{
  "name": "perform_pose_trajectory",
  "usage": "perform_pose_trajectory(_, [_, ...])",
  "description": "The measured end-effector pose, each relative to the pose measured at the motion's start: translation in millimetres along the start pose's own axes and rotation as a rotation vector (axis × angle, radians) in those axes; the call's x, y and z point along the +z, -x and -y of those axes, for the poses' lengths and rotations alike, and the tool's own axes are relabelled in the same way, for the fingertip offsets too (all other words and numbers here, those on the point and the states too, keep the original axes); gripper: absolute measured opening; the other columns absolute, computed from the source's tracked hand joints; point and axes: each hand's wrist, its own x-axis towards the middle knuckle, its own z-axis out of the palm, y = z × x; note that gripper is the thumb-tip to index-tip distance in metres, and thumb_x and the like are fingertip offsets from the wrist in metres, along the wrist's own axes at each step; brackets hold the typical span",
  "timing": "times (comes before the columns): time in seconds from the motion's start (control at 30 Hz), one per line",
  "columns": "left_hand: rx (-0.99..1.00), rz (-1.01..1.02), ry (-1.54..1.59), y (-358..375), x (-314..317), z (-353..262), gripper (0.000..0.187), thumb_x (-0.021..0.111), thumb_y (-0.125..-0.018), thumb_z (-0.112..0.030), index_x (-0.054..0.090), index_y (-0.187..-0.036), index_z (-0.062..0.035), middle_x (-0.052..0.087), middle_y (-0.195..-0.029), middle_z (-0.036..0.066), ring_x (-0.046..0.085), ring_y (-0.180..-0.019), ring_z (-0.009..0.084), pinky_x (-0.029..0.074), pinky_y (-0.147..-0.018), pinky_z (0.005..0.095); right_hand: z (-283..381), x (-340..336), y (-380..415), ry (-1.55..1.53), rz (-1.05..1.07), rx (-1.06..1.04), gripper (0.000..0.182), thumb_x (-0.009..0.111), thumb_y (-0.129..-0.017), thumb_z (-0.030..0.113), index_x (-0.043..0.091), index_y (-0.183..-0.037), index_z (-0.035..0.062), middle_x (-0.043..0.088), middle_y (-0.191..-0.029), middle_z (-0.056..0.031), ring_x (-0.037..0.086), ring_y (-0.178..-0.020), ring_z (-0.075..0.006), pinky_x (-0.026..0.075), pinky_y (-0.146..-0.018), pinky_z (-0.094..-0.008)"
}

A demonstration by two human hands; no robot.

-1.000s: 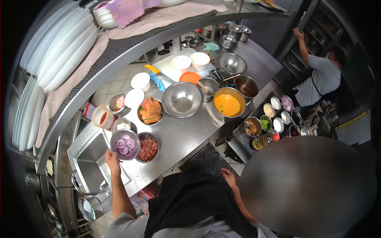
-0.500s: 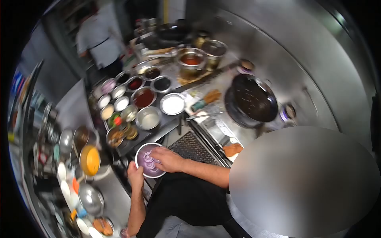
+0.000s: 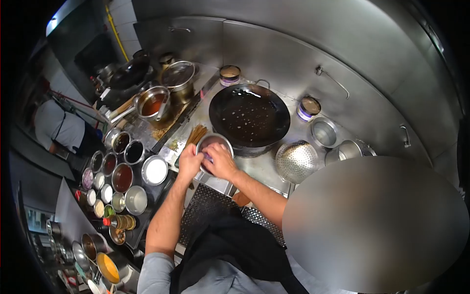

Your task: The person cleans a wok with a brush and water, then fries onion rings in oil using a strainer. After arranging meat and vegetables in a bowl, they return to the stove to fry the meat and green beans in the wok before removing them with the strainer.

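A metal bowl (image 3: pixel 227 142) is in front of me, close to the near edge of the stove. My left hand (image 3: pixel 190 164) is closed on its left rim. Inside the bowl is my right hand (image 3: pixel 220 160), its fingers curled around sliced purple onion (image 3: pixel 208 158). Most of the onion is hidden under that hand. Just beyond the bowl sits a big black wok (image 3: pixel 249 115), dark inside with shiny spots like oil. A bundled bamboo brush (image 3: pixel 197 133) lies left of the bowl.
A perforated strainer (image 3: pixel 297 161) rests right of the wok, near metal pots (image 3: pixel 324 132). Two tins (image 3: pixel 308 108) stand behind. Sauce containers (image 3: pixel 122 177) and a squeeze-type bottle (image 3: pixel 122 222) crowd the left counter. Another person (image 3: pixel 51 120) stands far left.
My view has swung right toward the wok. Both hands have carried the bowl from beside the sauce counter to the stove's edge. The right hand has stayed inside it.
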Motion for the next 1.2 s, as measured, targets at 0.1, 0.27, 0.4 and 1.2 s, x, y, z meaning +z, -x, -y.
perform_pose_trajectory(0.1, [0.078, -0.025, -0.101, -57.4, 33.1, -12.2, 0.016, 0.060, -0.073, -0.011, 0.047, -0.069, -0.0029, 0.051, -0.062, 0.016, 0.051, -0.059, 0.0282, 0.042, -0.058, 0.0407, -51.2, -4.7, -36.6, 0.019, -0.056, -0.020, 0.024, 0.068, -0.079, 0.020, 0.064, -0.099, 0.0068, 0.058, -0.103, -0.0134, 0.054, -0.099, -0.0347, 0.045, -0.085, -0.0459])
perform_pose_trajectory(0.27, [0.323, -0.143, -0.352, -113.2, 68.5, -38.6, 0.012, 0.060, -0.073, -0.008, 0.049, -0.070, -0.0042, 0.056, -0.065, 0.017, 0.058, -0.060, 0.0350, 0.045, -0.056, 0.0442, -101.9, -18.9, -74.6, 0.138, 0.048, 0.051, 0.017, 0.067, -0.078, 0.016, 0.068, -0.093, 0.0071, 0.061, -0.100, -0.0135, 0.055, -0.102, -0.0332, 0.043, -0.093, -0.0446])
perform_pose_trajectory(0.4, [0.669, -0.216, -0.680, -136.2, 60.2, -47.3, 0.012, 0.062, -0.074, -0.008, 0.050, -0.075, -0.0076, 0.059, -0.068, 0.015, 0.060, -0.067, 0.0378, 0.046, -0.059, 0.0480, -99.2, -30.9, -82.9, 0.288, -0.193, -0.028, 0.018, 0.068, -0.075, 0.010, 0.068, -0.092, 0.0086, 0.062, -0.105, -0.0105, 0.054, -0.107, -0.0311, 0.041, -0.095, -0.0447])
perform_pose_trajectory(1.2, [-0.868, -0.933, -0.346, 616.3, -277.6, 93.3, 0.025, 0.054, -0.081, -0.011, 0.059, -0.104, -0.0037, 0.064, -0.088, 0.025, 0.061, -0.088, 0.0447, 0.048, -0.078, 0.0500, 74.4, 239.2, 230.9, -0.240, 1.551, 0.069, 0.046, 0.054, -0.088, 0.035, 0.063, -0.121, 0.0038, 0.065, -0.116, -0.0204, 0.061, -0.107, -0.0359, 0.046, -0.093, -0.0400])
